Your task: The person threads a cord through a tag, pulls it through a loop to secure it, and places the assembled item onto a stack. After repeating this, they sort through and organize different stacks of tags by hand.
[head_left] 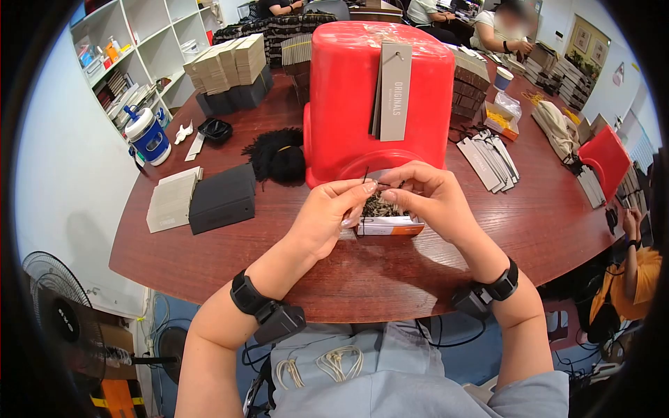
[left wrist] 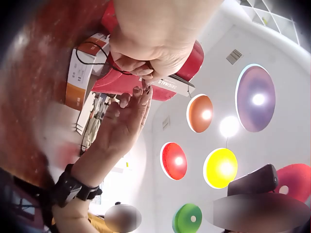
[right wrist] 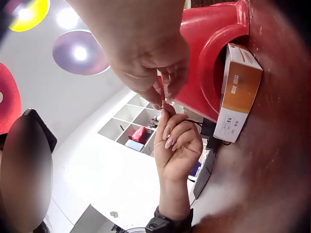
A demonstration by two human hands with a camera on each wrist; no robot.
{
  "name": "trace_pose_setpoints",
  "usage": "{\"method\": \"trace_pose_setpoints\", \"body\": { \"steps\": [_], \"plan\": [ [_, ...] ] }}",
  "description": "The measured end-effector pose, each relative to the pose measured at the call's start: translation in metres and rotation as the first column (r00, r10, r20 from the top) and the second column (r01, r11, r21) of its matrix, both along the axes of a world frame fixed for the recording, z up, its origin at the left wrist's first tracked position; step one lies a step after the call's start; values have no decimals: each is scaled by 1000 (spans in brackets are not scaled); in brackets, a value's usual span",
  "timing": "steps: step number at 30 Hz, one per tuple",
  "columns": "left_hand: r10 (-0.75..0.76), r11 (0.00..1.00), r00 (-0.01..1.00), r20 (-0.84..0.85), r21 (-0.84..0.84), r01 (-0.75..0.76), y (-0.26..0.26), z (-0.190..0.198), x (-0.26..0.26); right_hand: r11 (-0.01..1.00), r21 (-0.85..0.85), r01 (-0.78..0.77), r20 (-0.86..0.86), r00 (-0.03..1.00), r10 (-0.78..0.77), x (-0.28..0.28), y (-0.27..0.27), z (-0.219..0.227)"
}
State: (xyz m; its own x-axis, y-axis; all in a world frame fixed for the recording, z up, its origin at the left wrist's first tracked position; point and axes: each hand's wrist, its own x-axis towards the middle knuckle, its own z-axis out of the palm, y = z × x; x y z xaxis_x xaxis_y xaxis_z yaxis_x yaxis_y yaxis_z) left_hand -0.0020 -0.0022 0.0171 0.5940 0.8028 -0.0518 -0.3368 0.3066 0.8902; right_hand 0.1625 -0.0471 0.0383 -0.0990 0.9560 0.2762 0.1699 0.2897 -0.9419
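Observation:
A thin black cord (left wrist: 92,63) runs between the two hands, its loop hanging beside the small box in the left wrist view. The left hand (head_left: 326,214) pinches the cord between thumb and index finger. Almost touching it, the right hand (head_left: 440,202) pinches the cord's other part with its fingertips. Under the hands stands a white and orange box (head_left: 390,228) filled with small dark and tan pieces. Behind them, a grey tag (head_left: 395,90) lettered ORIGINALS hangs on an upturned red plastic stool (head_left: 334,90). The exact contact at the fingertips is too small to tell.
Grey cards (head_left: 169,202) and black cards (head_left: 224,198) lie at the left, near a black bundle of cords (head_left: 277,155) and a blue and white bottle (head_left: 148,137). Strung tags (head_left: 488,161) lie at the right. Light cords (head_left: 339,362) rest on the lap. People sit farther back.

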Motion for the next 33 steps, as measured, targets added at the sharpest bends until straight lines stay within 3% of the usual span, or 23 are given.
{"method": "trace_pose_setpoints", "body": {
  "steps": [6,8,12,14,20,21,23,25,26,27,28,30,31,32,33],
  "plan": [
    [-109,993,993,-51,42,111,-2,2,-3,1000,-25,-6,-57,998,4,3,4,1],
    [-210,976,976,-56,41,212,-1,3,-4,986,159,-51,-37,998,57,4,7,0],
    [-283,959,958,-52,3,283,-6,7,-6,972,171,-163,-139,972,188,3,6,6],
    [-367,930,930,-35,9,367,-6,7,-7,958,75,-277,-243,927,287,2,4,10],
    [-396,914,915,-75,69,401,-5,8,-8,979,-45,-201,-311,934,177,0,0,12],
    [-395,914,916,-74,68,400,-7,11,-8,978,-46,-202,-310,934,178,0,1,12],
    [-235,943,942,-238,180,281,-11,18,-5,995,-71,-67,-367,929,36,3,2,12],
    [-145,938,945,-294,264,226,-11,11,-3,996,-71,-45,-375,927,15,8,2,11],
    [-51,921,939,-341,348,177,-12,8,-1,994,-92,-54,-468,884,5,7,0,13],
    [-53,920,939,-340,349,178,-15,7,0,992,-112,-65,-557,831,-9,5,-2,13],
    [17,852,930,-367,492,178,-18,6,2,992,-112,-63,-557,831,-10,0,-4,12],
    [136,685,875,-464,682,255,-19,6,2,992,87,92,-451,892,-43,-11,-6,10],
    [135,684,875,-465,683,257,-18,5,1,992,88,94,-451,891,-45,-10,-6,5],
    [249,546,874,-417,806,229,-18,3,1,884,419,204,-52,978,-201,-8,-4,-3],
    [351,386,869,-347,900,204,-18,2,1,685,716,131,280,846,-454,-7,-4,-8]
  ]
}}
